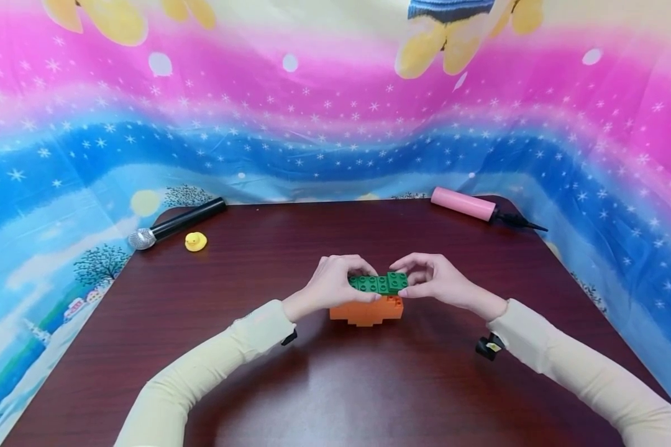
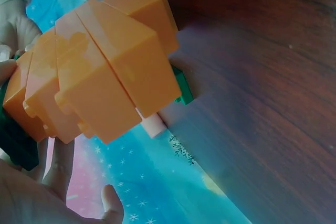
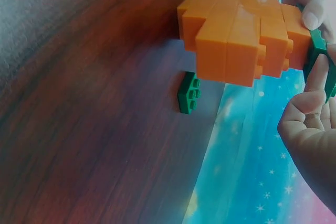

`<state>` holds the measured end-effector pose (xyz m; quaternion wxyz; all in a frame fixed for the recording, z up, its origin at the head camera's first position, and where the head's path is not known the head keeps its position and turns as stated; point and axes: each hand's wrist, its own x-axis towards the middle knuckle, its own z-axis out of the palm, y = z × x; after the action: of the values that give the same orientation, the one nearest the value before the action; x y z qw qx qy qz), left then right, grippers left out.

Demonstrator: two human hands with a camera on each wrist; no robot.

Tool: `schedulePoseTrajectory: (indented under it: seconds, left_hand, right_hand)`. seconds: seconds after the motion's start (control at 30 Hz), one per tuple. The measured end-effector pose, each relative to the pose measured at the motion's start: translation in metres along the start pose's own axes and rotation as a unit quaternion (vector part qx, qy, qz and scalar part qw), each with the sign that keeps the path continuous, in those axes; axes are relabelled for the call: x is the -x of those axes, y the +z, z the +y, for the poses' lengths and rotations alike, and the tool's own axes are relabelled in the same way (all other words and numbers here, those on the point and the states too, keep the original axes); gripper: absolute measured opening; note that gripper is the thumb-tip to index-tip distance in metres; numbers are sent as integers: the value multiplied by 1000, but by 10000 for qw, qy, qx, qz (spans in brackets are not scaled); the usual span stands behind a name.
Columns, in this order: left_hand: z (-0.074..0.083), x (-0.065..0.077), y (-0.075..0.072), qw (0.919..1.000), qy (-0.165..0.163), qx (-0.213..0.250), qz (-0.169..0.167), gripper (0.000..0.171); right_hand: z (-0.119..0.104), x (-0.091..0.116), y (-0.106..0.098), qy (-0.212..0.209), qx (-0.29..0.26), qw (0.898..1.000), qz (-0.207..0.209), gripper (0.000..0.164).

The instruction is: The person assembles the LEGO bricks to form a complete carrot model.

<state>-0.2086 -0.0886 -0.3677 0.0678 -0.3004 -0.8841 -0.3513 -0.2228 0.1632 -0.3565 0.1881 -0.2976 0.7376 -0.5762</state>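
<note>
A stepped block of orange bricks (image 1: 366, 312) stands on the table, topped by a row of green bricks (image 1: 369, 284). The left hand (image 1: 335, 282) grips this row from the left, thumb in front and fingers behind. At the row's right end sits a raised green brick (image 1: 397, 282). Thumb and fingers of the right hand (image 1: 433, 279) pinch that brick from the right. Seen from the right wrist, a loose green brick (image 3: 189, 93) lies on the table beyond the orange block; in the head view it is hidden.
A black microphone (image 1: 184, 220) and a yellow rubber duck (image 1: 196, 241) lie at the back left of the dark table (image 1: 335, 385). Near the back right corner is a pink hand pump (image 1: 463, 203) with a black nozzle. A patterned cloth (image 1: 324, 124) hangs behind and beside the table.
</note>
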Motion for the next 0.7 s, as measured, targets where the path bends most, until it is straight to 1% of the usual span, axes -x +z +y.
schedulePoseTrajectory:
  seconds: [0.1, 0.23, 0.3, 0.53, 0.7]
  left_hand:
    - [-1, 0, 0, 10000, 54, -57, 20, 28]
    - [-2, -1, 0, 9999, 112, -87, 21, 28]
    - [-2, -1, 1, 9999, 134, -98, 30, 28]
    - [-3, -2, 1, 9997, 193, -128, 58, 28]
    - [-3, -2, 1, 9997, 198, -148, 43, 28]
  right_hand:
    - [-3, -1, 0, 20, 205, 9998, 20, 46]
    - [-10, -2, -1, 77, 657, 9978, 33, 44]
    - [-13, -3, -2, 130, 795, 9967, 9, 43]
    - [-16, -4, -3, 339, 971, 9947, -26, 42]
    - [-20, -6, -3, 343, 1118, 9931, -61, 42]
